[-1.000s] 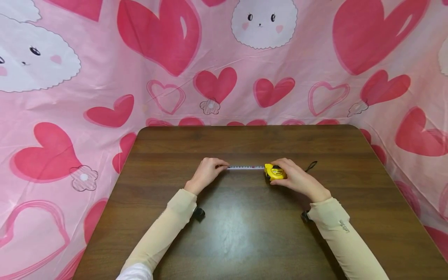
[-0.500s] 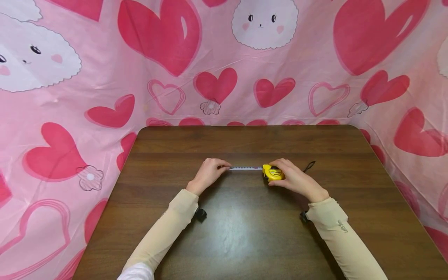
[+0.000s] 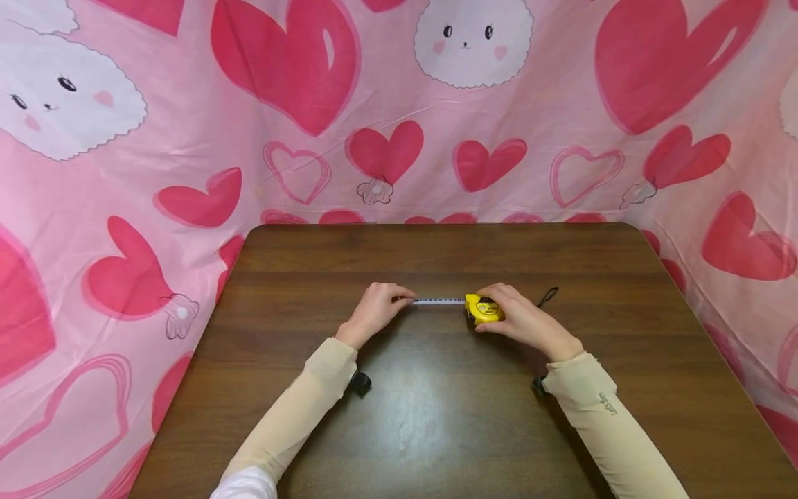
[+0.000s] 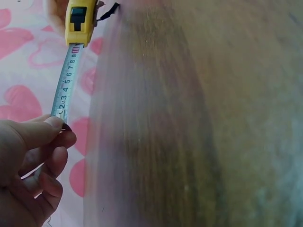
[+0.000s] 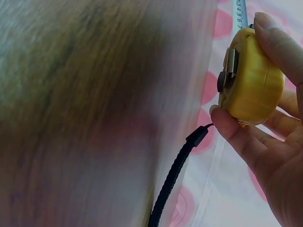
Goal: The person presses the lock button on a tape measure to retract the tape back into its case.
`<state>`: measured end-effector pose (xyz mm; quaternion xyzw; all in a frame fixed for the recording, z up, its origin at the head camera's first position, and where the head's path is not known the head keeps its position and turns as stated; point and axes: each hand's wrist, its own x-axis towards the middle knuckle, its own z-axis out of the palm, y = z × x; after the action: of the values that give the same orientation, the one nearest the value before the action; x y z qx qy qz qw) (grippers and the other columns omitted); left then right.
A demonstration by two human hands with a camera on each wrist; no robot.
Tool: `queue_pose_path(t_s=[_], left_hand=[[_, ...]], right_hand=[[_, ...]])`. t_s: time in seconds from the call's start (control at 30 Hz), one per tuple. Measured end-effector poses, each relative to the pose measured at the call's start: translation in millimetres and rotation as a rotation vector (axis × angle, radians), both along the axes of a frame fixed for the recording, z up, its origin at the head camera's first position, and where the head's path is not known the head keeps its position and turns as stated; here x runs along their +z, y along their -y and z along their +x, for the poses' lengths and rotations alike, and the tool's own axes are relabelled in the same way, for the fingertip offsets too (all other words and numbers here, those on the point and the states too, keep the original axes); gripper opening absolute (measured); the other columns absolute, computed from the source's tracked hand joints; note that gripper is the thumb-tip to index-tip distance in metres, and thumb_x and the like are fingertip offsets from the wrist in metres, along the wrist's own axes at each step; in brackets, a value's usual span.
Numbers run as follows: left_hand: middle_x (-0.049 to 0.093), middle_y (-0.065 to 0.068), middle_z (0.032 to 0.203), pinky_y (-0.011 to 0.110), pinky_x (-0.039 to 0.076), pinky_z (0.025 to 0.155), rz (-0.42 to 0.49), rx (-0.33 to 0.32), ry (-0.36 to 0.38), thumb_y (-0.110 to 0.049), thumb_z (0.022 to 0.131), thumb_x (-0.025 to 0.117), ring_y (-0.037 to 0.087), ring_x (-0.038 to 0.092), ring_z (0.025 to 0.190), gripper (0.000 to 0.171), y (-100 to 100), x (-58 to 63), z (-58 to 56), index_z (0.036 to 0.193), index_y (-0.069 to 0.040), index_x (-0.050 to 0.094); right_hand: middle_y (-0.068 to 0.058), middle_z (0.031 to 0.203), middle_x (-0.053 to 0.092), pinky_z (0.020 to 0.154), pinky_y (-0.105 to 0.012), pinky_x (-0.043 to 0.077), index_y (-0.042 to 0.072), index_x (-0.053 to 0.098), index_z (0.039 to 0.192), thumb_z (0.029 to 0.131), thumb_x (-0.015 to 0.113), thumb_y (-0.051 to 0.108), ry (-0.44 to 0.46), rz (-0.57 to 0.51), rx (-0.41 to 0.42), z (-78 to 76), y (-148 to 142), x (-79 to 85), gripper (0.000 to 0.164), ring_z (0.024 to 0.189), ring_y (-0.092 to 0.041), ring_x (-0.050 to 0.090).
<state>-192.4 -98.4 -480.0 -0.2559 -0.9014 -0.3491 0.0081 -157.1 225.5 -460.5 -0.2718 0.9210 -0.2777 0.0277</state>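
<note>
Tape: white steel blade (image 3: 438, 301) stretched left from the round yellow plastic tape-measure case (image 3: 483, 308), mid brown wooden table (image 3: 436, 430).
Left hand (image 3: 377, 308): pinches blade tip.
Right hand (image 3: 520, 315): grips case.
Risk: tip slipping could let the blade snap back toward the case and nick fingers.

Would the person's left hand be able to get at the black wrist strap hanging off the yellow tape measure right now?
Probably not easily. The left hand pinches the tape's end, and the black strap lies beyond the yellow tape measure case and the right hand gripping it, both in the way.
</note>
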Motion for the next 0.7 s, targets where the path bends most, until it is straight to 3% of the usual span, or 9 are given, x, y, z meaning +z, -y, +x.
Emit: queue_pose_path(t_s=[0.37,0.7], left_hand=[[0.08,0.004,0.106,0.038,0.06,0.088,0.004,-0.018,0.002,-0.011,0.098,0.074,0.018,0.075,0.096,0.015,-6.9,0.6,0.0,0.11,-0.01,0.083],[0.08,0.004,0.107,0.036,0.06,0.089,0.002,-0.032,-0.004,-0.013,0.098,0.074,0.018,0.075,0.098,0.015,-14.4,0.0,-1.1,0.11,-0.012,0.083]], right_hand=[[-0.014,0.129,0.061,0.102,-0.053,0.052,0.004,0.059,0.137,0.084,0.089,0.033,0.053,-0.006,-0.015,1.6,3.6,3.1,0.068,0.114,-0.029,0.057],[-0.013,0.127,0.062,0.101,-0.051,0.053,0.004,0.06,0.135,0.083,0.09,0.034,0.042,-0.001,-0.004,-0.4,7.9,1.6,0.067,0.113,-0.028,0.057]])
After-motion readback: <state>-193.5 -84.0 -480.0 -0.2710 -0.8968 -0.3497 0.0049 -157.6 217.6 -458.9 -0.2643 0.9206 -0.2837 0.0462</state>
